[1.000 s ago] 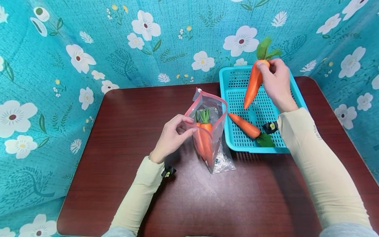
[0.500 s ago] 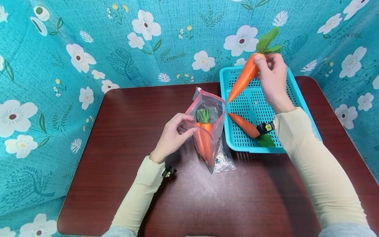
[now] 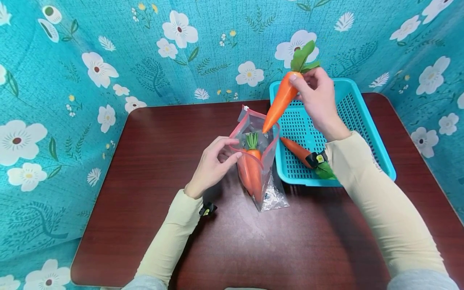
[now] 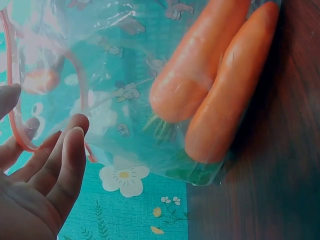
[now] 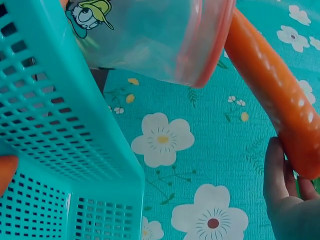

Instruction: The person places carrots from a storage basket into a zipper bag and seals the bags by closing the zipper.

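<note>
- right hand (image 3: 319, 100) grips a carrot (image 3: 280, 104) near its leafy top, fingers (image 3: 295, 80) pinched round the thick end, and the tip points down, right at the mouth of the zip bag (image 3: 259, 161).
- left hand (image 3: 212, 167) holds the near rim of that bag, fingers (image 4: 60, 165) curled on the pink zipper strip and propping the mouth wide.
- two carrots in the bag (image 4: 220, 85) already, lying side by side with tops up; it stands on the worktop (image 3: 174, 169) just beside the blue basket (image 3: 366, 133).
- one more carrot in the basket (image 3: 297, 151), partly behind the right sleeve.
- risk, as i read it: the bag is floppy and propped only by that one pinch. a tip that catches the far rim could fold the mouth shut or tip the whole bag toward the basket.
- another worry: the two carrots inside fill the middle, so the new one may jam on their tops and stand proud of the zipper.
- pose: right forearm reaches across the basket with the wrist raised and bent down, carrot slanted to the left; left forearm lies low over the worktop, palm turned toward the bag.
</note>
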Tool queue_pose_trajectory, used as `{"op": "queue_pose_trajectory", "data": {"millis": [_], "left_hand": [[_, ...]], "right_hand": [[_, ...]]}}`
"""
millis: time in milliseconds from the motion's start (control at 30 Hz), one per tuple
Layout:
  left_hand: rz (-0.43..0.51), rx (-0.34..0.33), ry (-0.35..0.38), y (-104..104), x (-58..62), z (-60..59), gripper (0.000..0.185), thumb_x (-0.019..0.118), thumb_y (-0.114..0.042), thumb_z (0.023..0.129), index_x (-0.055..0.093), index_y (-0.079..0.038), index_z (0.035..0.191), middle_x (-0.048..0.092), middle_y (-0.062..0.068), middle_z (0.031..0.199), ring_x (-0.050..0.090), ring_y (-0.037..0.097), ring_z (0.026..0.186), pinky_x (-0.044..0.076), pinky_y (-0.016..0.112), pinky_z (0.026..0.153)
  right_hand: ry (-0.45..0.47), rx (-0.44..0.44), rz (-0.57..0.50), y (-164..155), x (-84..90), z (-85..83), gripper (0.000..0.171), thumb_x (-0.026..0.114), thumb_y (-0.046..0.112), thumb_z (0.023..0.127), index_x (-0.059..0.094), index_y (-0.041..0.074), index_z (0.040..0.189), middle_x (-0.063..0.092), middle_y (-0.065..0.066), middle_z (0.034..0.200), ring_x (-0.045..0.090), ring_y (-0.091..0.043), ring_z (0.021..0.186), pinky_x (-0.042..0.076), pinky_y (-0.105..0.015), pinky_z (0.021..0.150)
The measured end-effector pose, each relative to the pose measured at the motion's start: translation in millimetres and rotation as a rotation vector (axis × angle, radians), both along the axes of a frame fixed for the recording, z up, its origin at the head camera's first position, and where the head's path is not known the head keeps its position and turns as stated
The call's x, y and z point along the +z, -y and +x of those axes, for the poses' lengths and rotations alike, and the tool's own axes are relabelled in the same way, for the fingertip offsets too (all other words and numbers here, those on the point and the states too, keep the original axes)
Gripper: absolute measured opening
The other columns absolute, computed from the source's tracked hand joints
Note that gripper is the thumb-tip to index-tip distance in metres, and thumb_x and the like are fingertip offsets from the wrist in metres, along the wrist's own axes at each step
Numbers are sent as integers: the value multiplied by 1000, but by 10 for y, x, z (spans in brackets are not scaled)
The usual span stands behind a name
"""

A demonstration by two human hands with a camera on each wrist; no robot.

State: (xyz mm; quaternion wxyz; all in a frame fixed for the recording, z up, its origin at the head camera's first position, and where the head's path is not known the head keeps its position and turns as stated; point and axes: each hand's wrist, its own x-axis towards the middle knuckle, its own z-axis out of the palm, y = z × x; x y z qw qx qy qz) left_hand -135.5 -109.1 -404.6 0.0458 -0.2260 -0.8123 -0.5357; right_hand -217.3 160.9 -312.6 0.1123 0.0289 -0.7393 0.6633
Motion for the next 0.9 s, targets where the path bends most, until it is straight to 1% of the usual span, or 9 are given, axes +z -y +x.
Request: {"op": "queue_pose_trajectory", "data": {"millis": [167,233,300,400,500,567,700,767,900], "left_hand": [[-5,6,-4,-8,-2,-10,36,71,-15,88,61,-9,122,61,7,114,64,14,80,57,39,74],[-13,14,7,-17,10,-6,36,71,-14,87,61,-9,122,61,6,115,65,14,80,57,38,75],[-18,20,13,-29,36,7,37,71,-11,87,60,-5,122,61,7,115,65,17,80,57,35,75],[-15,22,12,-51,126,57,36,70,-6,87,60,0,121,61,11,114,66,22,80,56,29,74],[-12,18,-7,-73,239,114,33,69,-3,87,60,2,118,61,14,113,66,25,79,55,26,72],[-11,13,-23,-85,295,144,31,68,-2,87,60,3,117,61,16,113,65,25,79,55,28,72],[-12,15,-35,-93,314,161,30,67,-2,87,61,2,116,61,17,113,65,25,79,56,32,73],[-12,18,-28,-94,317,165,30,68,-3,87,61,1,117,61,15,113,65,25,80,56,33,73],[-16,26,-7,-89,287,153,32,68,-4,87,61,-1,118,61,13,113,65,24,81,55,31,74]], "right_hand": [[41,38,103,52,-13,16,28,65,33,91,51,14,106,55,1,105,64,-13,91,56,-19,69],[63,56,171,68,-19,26,33,64,38,91,49,14,108,55,0,106,65,-11,89,56,-19,69],[83,72,256,89,-21,38,39,63,42,91,49,13,111,57,-2,110,65,-10,87,55,-18,69],[97,85,386,128,-22,60,49,62,48,89,51,9,116,59,-7,114,64,-11,88,53,-21,71],[99,89,483,167,-18,90,55,60,52,89,53,7,119,59,-10,116,61,-17,94,50,-28,73],[100,90,527,193,-17,111,56,59,53,89,52,5,117,59,-11,118,60,-21,98,47,-34,74],[87,104,587,244,-32,141,56,60,54,88,51,4,111,60,-13,118,59,-26,103,46,-38,77],[70,119,602,267,-43,150,54,61,53,88,51,3,108,61,-13,115,60,-26,101,47,-39,76],[34,160,653,305,-69,165,48,62,49,88,52,4,101,62,-12,101,58,-25,88,46,-38,69]]}}
